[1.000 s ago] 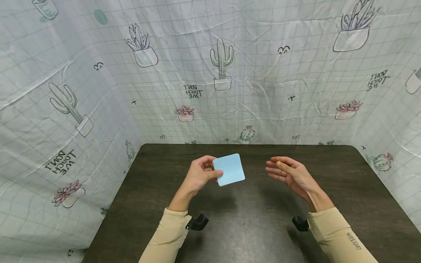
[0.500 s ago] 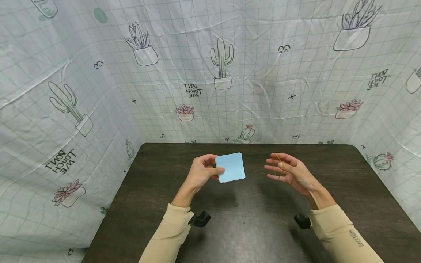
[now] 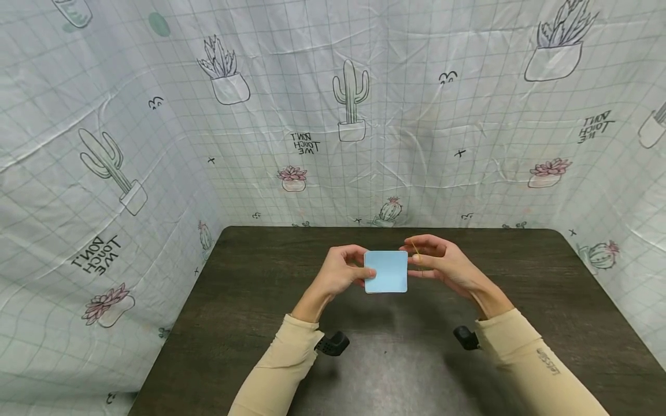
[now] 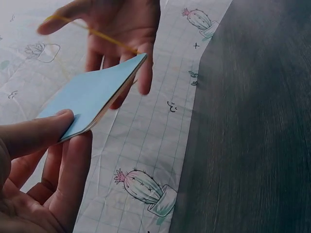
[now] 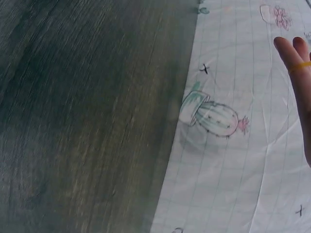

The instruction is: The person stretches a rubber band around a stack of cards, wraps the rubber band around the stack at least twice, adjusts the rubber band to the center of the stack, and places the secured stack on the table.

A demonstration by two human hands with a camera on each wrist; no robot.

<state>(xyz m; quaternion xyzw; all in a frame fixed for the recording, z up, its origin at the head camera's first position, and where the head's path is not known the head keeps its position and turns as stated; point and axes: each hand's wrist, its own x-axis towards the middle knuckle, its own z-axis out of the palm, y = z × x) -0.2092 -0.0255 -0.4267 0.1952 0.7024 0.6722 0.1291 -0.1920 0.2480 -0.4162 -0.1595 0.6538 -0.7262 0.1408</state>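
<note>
Here, your left hand (image 3: pixel 338 271) pinches the blue square cards (image 3: pixel 389 271). Your right hand (image 3: pixel 446 263) has its fingers spread, stretching a yellow rubber band (image 4: pixel 109 39).

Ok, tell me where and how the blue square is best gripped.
Pinch the blue square by its left edge, coming from the left, thumb on the face, fingers behind, as the left hand does. It is thin and flat, so a pinch should suit; its right side is probably best left free, since the right hand is there with a stretched yellow band.
</note>
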